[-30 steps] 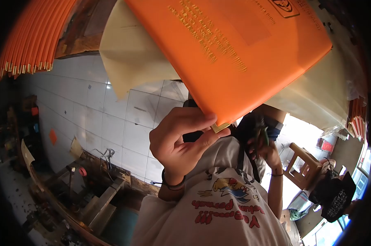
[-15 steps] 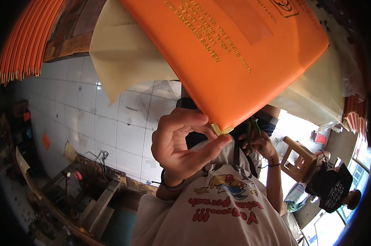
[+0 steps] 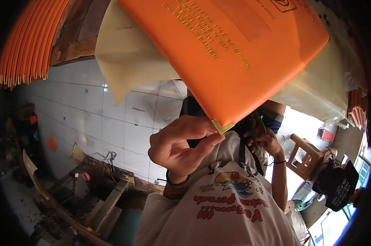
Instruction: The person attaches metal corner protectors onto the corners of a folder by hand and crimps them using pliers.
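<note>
An orange folder (image 3: 234, 69) with gold printed lettering lies at the top centre, one corner pointing down towards me. A gold metal corner piece (image 3: 221, 126) sits around that corner. Thumb and index finger of my left hand (image 3: 179, 143) are pinched at its left side; the fingertips partly hide the contact. Lower right of the folder, my right hand (image 3: 265, 141) is closed around green-handled pliers (image 3: 261, 127), whose jaws I cannot make out.
Beneath the folder, a cream sheet (image 3: 128, 57) drapes over the work surface. Stacked orange folders (image 3: 29, 41) with gold corners stand upper left. A beige plastic stool (image 3: 303, 156) and a person in a black cap (image 3: 336, 186) are at right. Wooden framework (image 3: 107, 205) lies lower left.
The gold corner piece, tilted at the folder's tip before, now lies flat around it. My left fingers have drawn closer together and a little left. My right hand keeps the pliers.
</note>
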Motion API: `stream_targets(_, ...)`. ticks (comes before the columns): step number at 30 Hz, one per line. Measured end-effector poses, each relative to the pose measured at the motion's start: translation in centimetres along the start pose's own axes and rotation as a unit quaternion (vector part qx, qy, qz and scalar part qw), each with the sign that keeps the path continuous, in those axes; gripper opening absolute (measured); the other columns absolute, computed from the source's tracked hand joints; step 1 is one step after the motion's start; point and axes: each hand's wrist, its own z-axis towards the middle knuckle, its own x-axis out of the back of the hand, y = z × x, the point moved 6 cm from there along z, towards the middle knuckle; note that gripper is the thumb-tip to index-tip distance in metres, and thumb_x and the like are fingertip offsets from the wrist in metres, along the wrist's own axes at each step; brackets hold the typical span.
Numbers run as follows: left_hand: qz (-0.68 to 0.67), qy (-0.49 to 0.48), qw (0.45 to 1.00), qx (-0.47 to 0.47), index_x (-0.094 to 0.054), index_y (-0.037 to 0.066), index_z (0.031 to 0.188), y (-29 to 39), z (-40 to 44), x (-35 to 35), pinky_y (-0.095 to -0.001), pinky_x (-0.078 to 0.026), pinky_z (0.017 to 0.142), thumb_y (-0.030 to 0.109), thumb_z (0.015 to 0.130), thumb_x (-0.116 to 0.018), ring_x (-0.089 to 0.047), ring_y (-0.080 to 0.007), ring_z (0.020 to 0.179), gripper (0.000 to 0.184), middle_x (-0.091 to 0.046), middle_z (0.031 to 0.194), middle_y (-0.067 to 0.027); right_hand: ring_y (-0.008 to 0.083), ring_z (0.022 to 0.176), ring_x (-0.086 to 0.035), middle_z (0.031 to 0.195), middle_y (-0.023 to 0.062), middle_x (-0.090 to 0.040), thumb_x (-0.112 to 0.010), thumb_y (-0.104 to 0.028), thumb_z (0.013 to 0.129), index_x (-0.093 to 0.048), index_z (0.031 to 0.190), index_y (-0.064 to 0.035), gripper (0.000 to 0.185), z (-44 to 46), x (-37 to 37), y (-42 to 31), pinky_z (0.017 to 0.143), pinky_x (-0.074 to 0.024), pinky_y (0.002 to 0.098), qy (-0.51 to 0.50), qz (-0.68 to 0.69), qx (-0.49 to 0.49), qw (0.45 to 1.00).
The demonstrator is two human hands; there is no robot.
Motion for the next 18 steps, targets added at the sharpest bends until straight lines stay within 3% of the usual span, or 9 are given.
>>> stream_targets(3, 0.001, 0.015, 0.998, 0.065, -0.061, -0.005, 0.093, -0.5, -0.8, 0.4, -0.0272, -0.055, 0.057, -0.006, 0.063, -0.086, -0.069, -0.0191, 0.068, 0.039, -0.068, 0.086, -0.0168, 0.0289, 0.08, -0.065, 0.111, 0.0278, -0.06, -0.051, -0.006, 0.08, -0.05, 0.097, 0.0085, 0.022, 0.0, -0.1, -0.2, 0.06, -0.0578, 0.037, 0.0, 0.009, 0.006, 1.0)
stream_targets(9, 0.114, 0.024, 0.993, 0.036, -0.07, 0.001, 0.101, -0.1, 0.0, 0.1, -0.0234, -0.047, 0.052, 0.005, 0.059, -0.089, -0.057, -0.0103, 0.065, 0.046, -0.056, 0.09, -0.0042, 0.0296, 0.082, -0.065, 0.11, 0.0296, -0.059, -0.049, -0.009, 0.082, -0.047, 0.098, 0.008, 0.023, 0.2, 0.2, -0.1, 0.059, -0.0578, 0.0385, 0.0, -0.012, 0.002, 1.0)
stream_targets(15, 0.291, -0.011, 0.948, -0.131, -0.077, 0.014, 0.096, 1.1, -1.7, -0.2, -0.0231, -0.04, 0.051, 0.013, 0.058, -0.088, -0.052, -0.013, 0.069, 0.039, -0.052, 0.086, -0.0015, 0.0299, 0.082, -0.065, 0.11, 0.0299, -0.059, -0.049, -0.011, 0.083, -0.048, 0.095, 0.0071, 0.022, 0.2, 0.1, -0.3, 0.059, -0.0583, 0.0397, -0.003, -0.005, 0.007, 1.0)
stream_targets(16, 0.319, -0.034, 0.938, -0.135, -0.074, 0.015, 0.096, 1.4, -1.7, -0.3, -0.0263, -0.042, 0.058, 0.003, 0.072, -0.078, -0.053, -0.0153, 0.075, 0.027, -0.053, 0.092, -0.0049, 0.03, 0.082, -0.065, 0.11, 0.0298, -0.059, -0.049, -0.011, 0.083, -0.048, 0.095, 0.0072, 0.022, 0.3, 0.1, -0.3, 0.059, -0.0583, 0.0396, -0.003, -0.004, 0.007, 1.0)
stream_targets(18, 0.306, -0.031, 0.946, -0.099, -0.074, 0.016, 0.095, 1.1, -0.8, -0.4, -0.0265, -0.041, 0.059, 0.005, 0.073, -0.077, -0.053, -0.0157, 0.075, 0.024, -0.052, 0.09, -0.0043, 0.0301, 0.083, -0.065, 0.111, 0.0298, -0.059, -0.049, -0.011, 0.083, -0.049, 0.096, 0.0074, 0.023, 0.2, 0.2, -0.1, 0.059, -0.0584, 0.0393, -0.002, -0.001, 0.002, 1.0)
